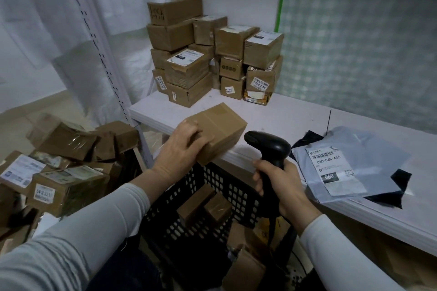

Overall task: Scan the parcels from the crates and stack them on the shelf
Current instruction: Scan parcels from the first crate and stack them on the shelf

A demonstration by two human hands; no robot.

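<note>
Head view: left hand (183,146) grips a parcel (220,130), seemingly on the shelf (283,116) edge; right hand (280,186) holds the scanner (269,146).

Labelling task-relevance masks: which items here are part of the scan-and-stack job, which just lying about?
In the job: box in left hand; scanner in right hand; black crate; left-side parcel pile; stacked parcels; shelf.
Lying about: grey mailer bag; checked curtain.

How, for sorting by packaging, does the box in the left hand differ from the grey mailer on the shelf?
The box is brown cardboard; the mailer is flat grey plastic. The left hand grips the box; the mailer lies untouched. The mailer's label faces up; the box shows none.
</note>
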